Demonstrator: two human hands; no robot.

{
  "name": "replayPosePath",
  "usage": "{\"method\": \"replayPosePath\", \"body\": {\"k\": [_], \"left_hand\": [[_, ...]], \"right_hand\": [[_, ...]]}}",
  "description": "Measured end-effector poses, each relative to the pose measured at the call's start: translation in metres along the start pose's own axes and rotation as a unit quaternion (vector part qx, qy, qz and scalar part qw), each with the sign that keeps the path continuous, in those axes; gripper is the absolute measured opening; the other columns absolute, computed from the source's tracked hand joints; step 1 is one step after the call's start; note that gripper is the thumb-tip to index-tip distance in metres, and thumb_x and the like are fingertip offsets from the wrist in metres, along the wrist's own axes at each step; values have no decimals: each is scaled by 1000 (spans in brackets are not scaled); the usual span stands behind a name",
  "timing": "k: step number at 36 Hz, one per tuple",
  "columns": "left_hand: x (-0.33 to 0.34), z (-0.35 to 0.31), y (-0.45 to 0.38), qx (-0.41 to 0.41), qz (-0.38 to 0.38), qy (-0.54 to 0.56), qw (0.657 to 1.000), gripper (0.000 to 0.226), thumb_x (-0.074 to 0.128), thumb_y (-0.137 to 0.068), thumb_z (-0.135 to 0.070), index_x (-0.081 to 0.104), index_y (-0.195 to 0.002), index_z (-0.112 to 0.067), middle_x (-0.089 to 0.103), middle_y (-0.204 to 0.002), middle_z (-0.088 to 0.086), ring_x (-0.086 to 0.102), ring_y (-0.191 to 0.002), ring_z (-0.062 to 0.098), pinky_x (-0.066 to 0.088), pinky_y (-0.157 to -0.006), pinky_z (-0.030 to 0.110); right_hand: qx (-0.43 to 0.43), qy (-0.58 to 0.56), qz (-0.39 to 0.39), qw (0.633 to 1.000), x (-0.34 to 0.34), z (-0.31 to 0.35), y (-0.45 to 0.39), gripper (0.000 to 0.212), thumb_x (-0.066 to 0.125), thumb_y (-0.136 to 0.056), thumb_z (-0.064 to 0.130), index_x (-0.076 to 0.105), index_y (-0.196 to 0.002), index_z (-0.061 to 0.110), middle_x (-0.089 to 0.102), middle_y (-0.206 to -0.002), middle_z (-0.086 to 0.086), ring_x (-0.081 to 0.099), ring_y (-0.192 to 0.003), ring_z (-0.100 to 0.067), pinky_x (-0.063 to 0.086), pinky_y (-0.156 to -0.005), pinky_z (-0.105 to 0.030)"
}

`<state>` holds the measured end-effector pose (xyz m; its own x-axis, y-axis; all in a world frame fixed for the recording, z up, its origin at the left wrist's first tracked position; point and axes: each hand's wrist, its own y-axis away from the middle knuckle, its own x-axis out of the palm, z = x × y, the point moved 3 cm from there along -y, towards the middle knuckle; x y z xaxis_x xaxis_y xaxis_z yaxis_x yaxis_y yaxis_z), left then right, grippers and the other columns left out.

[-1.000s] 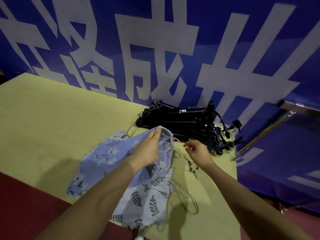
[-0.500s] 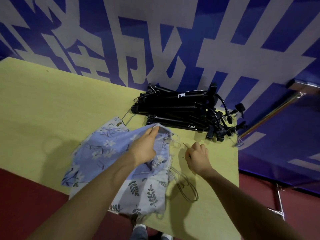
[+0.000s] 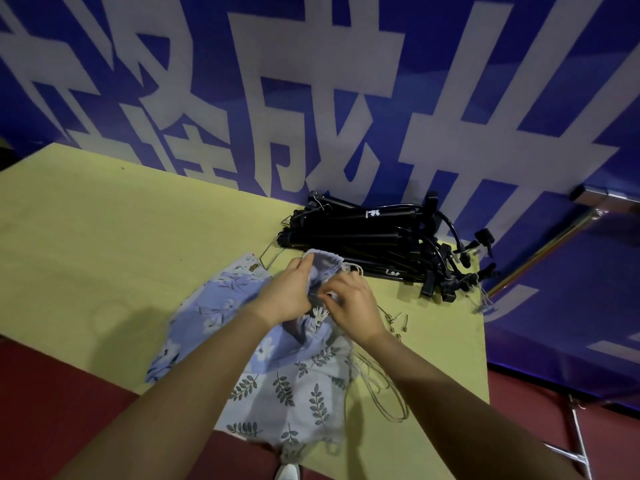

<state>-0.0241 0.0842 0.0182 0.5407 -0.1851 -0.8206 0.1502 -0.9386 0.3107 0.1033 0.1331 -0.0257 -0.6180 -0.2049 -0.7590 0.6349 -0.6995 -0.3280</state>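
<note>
A light blue floral cloth (image 3: 221, 303) and a grey leaf-print cloth (image 3: 294, 400) lie bunched at the near edge of the yellow table (image 3: 104, 244). My left hand (image 3: 287, 292) grips the raised top edge of the blue cloth. My right hand (image 3: 353, 303) meets it from the right, fingers curled and pinching at the cloth by a small frayed tassel (image 3: 318, 311); whether it also holds a pin is hidden. Small metal clips (image 3: 398, 322) lie just right of my right hand.
A pile of black clip hangers (image 3: 381, 244) sits at the table's back right corner. Thin wire hangers (image 3: 384, 393) lie under my right forearm. A blue banner (image 3: 311, 98) hangs behind. A metal rail (image 3: 540, 258) stands to the right, above red floor (image 3: 52, 393).
My right hand left the table surface beside the clips and moved left to join my left hand on the blue cloth. The left hand kept its hold on the cloth's edge.
</note>
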Motion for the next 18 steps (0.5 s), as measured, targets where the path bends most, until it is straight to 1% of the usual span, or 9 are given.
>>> {"method": "replayPosePath", "body": {"k": [2, 4, 5, 8, 10, 12, 14, 16, 18], "left_hand": [[-4, 4, -1, -1, 2, 10, 1000, 86, 58, -83, 2, 7, -151, -12, 23, -149, 10, 50, -119, 35, 47, -91, 50], [-7, 7, -2, 1, 2, 12, 1000, 86, 58, -83, 0, 8, -151, -12, 25, -148, 10, 50, -119, 35, 46, -93, 50], [-8, 9, -3, -1, 0, 13, 1000, 85, 58, -83, 0, 8, -151, -12, 25, -148, 10, 50, -120, 35, 46, -93, 50], [-11, 13, -7, -13, -11, 21, 1000, 81, 54, -83, 1, 11, -151, -12, 27, -147, 10, 49, -120, 34, 46, -95, 50], [-13, 11, -11, -23, -27, 26, 999, 74, 50, -84, 2, 17, -149, -12, 32, -143, 12, 48, -120, 34, 45, -95, 48], [-18, 10, -17, -34, -54, 16, 998, 65, 48, -86, -1, 24, -146, -11, 38, -135, 15, 50, -113, 35, 47, -91, 47], [-25, 8, -24, -48, -80, 3, 996, 60, 47, -88, -4, 27, -144, -11, 40, -131, 14, 52, -106, 35, 49, -84, 46], [-31, 7, -31, -59, -98, -3, 993, 56, 45, -90, -6, 30, -143, -11, 40, -132, 12, 53, -101, 34, 49, -77, 44], [-35, 7, -38, -63, -107, -16, 992, 51, 44, -90, -6, 33, -140, -11, 42, -130, 12, 53, -101, 33, 46, -73, 41]], "right_hand": [[-3, 19, 10, 1000, 5, 3, -3, 13, 67, -85, 27, 71, -92, 17, 61, -91, -1, 42, -87, -19, 25, -74, -24], [4, 19, 6, 1000, 4, 4, -7, 17, 64, -86, 29, 70, -98, 19, 58, -94, -2, 40, -89, -18, 25, -75, -24], [4, 16, 1, 1000, 2, 4, -10, 18, 61, -87, 29, 69, -98, 18, 56, -93, -2, 40, -88, -18, 25, -74, -24], [4, 29, -11, 1000, -6, 4, -21, 15, 58, -88, 23, 66, -96, 13, 54, -90, -5, 44, -87, -22, 31, -75, -27], [8, 45, -17, 999, -13, 1, -30, 14, 58, -89, 18, 65, -97, 10, 54, -89, -8, 47, -85, -26, 34, -76, -30], [15, 61, -21, 998, -19, -3, -43, 13, 56, -89, 14, 64, -98, 8, 55, -91, -9, 49, -86, -29, 36, -77, -32], [28, 81, -16, 996, -25, -8, -58, 16, 55, -89, 11, 62, -103, 7, 57, -98, -11, 50, -91, -31, 39, -81, -36], [46, 108, -3, 993, -29, -15, -75, 22, 53, -89, 10, 60, -110, 7, 57, -107, -11, 49, -99, -32, 39, -86, -40], [65, 152, 17, 986, -32, -25, -90, 30, 50, -90, 10, 56, -120, 7, 55, -117, -12, 47, -107, -33, 36, -90, -40]]}}
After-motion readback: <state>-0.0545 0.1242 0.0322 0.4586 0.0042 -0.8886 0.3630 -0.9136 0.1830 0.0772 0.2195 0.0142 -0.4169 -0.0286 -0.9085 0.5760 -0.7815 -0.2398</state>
